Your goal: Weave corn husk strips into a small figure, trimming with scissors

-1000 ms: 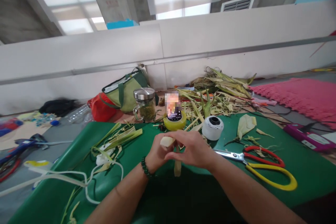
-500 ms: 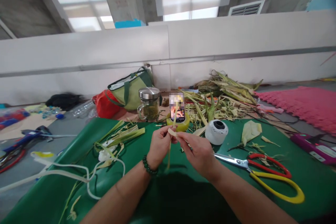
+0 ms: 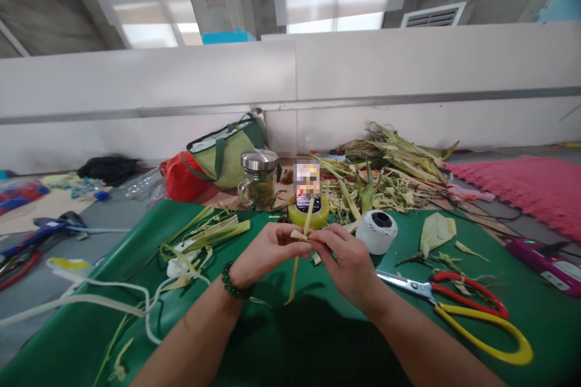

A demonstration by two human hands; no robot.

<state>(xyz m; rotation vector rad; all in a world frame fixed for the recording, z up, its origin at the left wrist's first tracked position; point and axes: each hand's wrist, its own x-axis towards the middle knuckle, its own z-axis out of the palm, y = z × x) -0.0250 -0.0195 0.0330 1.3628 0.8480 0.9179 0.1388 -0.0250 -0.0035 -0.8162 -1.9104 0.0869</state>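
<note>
Between both hands is a narrow, pale yellow-green corn husk strip (image 3: 294, 281). One end stands up in front of the phone and the other hangs below the fingers. My left hand (image 3: 273, 248), with a dark green bead bracelet (image 3: 232, 283) at the wrist, pinches the strip where a short piece crosses it. My right hand (image 3: 344, 257) pinches the same spot from the other side, fingertips touching or nearly touching the left ones. Just behind, a phone (image 3: 308, 186) leans upright in a yellow tape roll (image 3: 313, 217). Exactly how the strip is folded there is hidden by the fingers.
Large scissors (image 3: 424, 288) with red and yellow handles lie right of my right hand, below a white thread spool (image 3: 376, 232). Husk scraps (image 3: 218, 234) and a white cable (image 3: 147, 308) lie left. A lidded glass jar (image 3: 258, 178) stands behind, beside a green bag (image 3: 233, 160).
My left hand has turned flatter, its wrist moving left and its thumb now lying across the crossing. The strip's upper end leans slightly right. The camera view has shifted a little.
</note>
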